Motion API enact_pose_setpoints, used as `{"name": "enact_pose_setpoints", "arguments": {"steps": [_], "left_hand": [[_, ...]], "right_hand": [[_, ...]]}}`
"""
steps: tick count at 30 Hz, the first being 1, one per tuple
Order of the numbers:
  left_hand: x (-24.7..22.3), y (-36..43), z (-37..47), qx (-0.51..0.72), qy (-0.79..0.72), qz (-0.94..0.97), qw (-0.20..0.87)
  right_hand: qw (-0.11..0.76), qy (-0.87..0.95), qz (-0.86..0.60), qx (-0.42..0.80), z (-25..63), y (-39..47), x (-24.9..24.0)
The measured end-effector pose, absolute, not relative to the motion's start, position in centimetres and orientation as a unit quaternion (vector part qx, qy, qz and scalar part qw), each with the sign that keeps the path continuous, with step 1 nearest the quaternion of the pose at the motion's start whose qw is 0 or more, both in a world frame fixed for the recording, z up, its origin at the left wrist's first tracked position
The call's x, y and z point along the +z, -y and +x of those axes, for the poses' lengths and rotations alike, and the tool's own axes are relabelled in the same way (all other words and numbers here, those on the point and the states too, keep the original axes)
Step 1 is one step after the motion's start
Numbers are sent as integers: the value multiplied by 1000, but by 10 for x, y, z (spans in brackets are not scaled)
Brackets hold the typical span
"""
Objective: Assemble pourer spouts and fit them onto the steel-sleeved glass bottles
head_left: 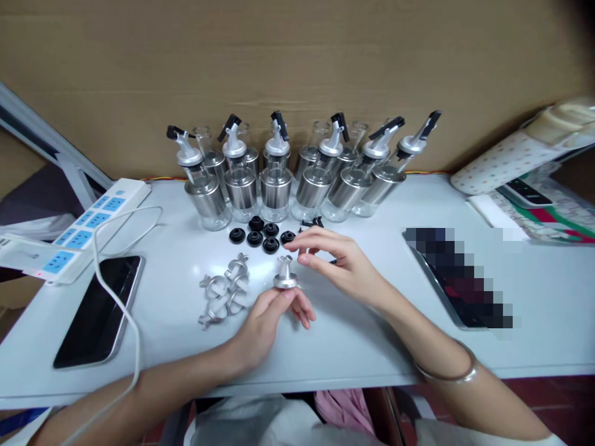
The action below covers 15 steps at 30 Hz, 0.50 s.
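Holding a silver pourer spout (285,279) upright over the table (353,353) in the left hand (266,321), clamping thumb and fingers around its flared base, and taking this spout as the centre of the clock face. Hovering between 2 and 3 o'clock with the right hand (348,261), holding thumb and index fingertip apart near the narrow upper end of the spout and leaving contact with the nearest black stopper (288,237) impossible to tell. Showing at 11 o'clock a cluster of similar stoppers (255,238); at 1 o'clock, small black parts (312,222) near the right fingers; at 9 o'clock, a loose group of further silver spouts (217,308). Displaying at 12 o'clock a front row of six glass-and-metal bottles (276,188), all bearing silver spouts with black levers, and several more bottles behind. Including farther out a dark-screened phone (100,310) between 8 and 9 o'clock, a white power strip (100,220) between 9 and 10, a dotted tumbler (515,155) at 2, and a partly pixelated device (439,279) at 3. Circling the right wrist at 4 o'clock with a metal bangle (469,371).
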<state>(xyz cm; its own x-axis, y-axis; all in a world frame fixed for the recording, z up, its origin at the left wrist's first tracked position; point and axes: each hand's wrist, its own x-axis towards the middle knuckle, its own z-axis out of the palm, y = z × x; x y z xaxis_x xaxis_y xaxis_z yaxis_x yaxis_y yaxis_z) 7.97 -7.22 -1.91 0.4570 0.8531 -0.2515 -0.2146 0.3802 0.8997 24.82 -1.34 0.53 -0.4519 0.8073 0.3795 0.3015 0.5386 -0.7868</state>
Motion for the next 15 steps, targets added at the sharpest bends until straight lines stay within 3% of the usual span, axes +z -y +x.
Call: {"name": "enact_pose_setpoints", "arguments": {"steps": [10,15], "left_hand": [[-19,73,80,355,-377,449,728],[-19,73,80,357,-374,440,734]], "right_hand": [[342,811,-361,308,262,5,11],[256,823,-445,243,304,-14,9]]}}
